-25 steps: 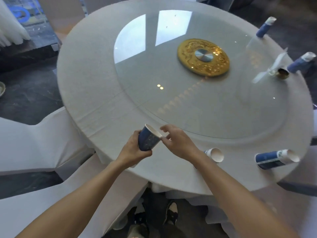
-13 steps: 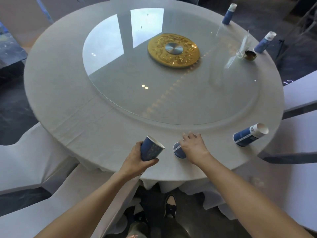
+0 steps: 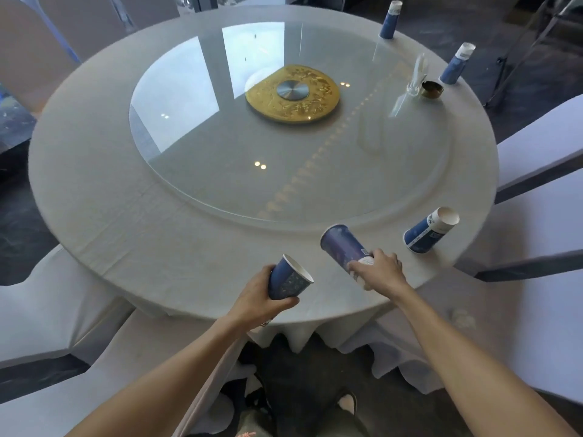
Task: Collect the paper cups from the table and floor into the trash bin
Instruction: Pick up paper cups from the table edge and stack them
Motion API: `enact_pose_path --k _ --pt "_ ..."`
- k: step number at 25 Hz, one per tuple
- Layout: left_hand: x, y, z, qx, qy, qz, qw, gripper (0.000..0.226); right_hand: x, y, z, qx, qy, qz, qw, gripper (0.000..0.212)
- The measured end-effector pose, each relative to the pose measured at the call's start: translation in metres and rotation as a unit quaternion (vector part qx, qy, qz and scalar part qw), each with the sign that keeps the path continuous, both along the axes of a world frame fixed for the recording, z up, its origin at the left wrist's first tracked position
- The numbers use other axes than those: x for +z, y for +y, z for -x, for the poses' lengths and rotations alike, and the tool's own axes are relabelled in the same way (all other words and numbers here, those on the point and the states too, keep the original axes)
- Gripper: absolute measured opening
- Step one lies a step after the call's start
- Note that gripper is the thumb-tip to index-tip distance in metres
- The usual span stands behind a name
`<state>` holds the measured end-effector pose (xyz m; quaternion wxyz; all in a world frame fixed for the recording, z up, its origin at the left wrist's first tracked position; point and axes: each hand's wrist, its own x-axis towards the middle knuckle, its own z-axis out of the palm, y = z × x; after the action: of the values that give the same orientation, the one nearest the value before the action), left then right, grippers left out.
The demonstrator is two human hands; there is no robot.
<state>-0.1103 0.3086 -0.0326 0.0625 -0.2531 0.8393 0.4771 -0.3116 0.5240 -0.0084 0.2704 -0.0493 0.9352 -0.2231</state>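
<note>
Your left hand (image 3: 258, 302) holds a cup (image 3: 288, 279) over the near edge of the table (image 3: 94, 190); just to its right, your right hand (image 3: 380, 272) grips a second cup (image 3: 342, 247). Farther right, a third cup (image 3: 430, 230) lies on its side near the rim. Two cups (image 3: 390, 20) (image 3: 456, 64) stand upside down at the far right, behind the glass turntable (image 3: 220, 152)
</note>
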Motion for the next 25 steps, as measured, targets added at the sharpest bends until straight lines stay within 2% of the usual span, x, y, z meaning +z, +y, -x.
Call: enact_pose_path --k 1,3,5,7,8,10,14,16,20,22,25 --pt "0.002 0.01 0.007 -0.002 -0.004 0.01 1.0 0.076 0.005 0.009 0.005 -0.06 -0.04 0.111 0.991 0.064" --pt "0.007 0.036 0.024 -0.001 -0.013 0.035 0.999 0.081 0.025 0.028 0.011 -0.119 -0.123 0.297 0.939 0.056" --pt "0.01 0.065 0.041 -0.001 -0.016 0.05 0.999 0.083 0.038 0.047 0.012 -0.114 -0.146 0.383 0.905 0.052" --pt "0.013 0.097 0.061 0.001 -0.009 0.069 0.998 0.085 0.044 0.067 0.014 -0.071 -0.131 0.419 0.896 0.04" --pt "0.014 0.11 0.07 0.0 -0.006 0.073 0.997 0.086 0.046 0.075 0.016 -0.047 -0.123 0.428 0.894 0.036" --pt "0.017 0.137 0.084 -0.005 0.004 0.073 0.997 0.088 0.044 0.09 0.02 -0.027 -0.108 0.425 0.899 0.04" --pt "0.022 0.171 0.099 -0.01 0.032 0.059 0.998 0.083 0.031 0.113 0.022 0.014 -0.14 0.368 0.919 0.074" --pt "0.023 0.178 0.106 -0.003 0.037 0.056 0.998 0.083 0.024 0.123 0.024 0.043 -0.167 0.34 0.925 0.084" --pt "0.016 0.177 0.123 0.004 0.029 0.038 0.999 0.084 0.034 0.129 0.042 0.002 -0.124 0.373 0.92 0.105" --pt "0.01 0.176 0.138 -0.002 0.028 0.026 0.999 0.084 0.035 0.125 0.056 0.007 -0.096 0.367 0.925 0.092" --pt "0.0 0.176 0.164 0.0 0.028 -0.006 1.0 0.085 0.024 0.117 0.077 0.092 -0.038 0.27 0.958 0.043"
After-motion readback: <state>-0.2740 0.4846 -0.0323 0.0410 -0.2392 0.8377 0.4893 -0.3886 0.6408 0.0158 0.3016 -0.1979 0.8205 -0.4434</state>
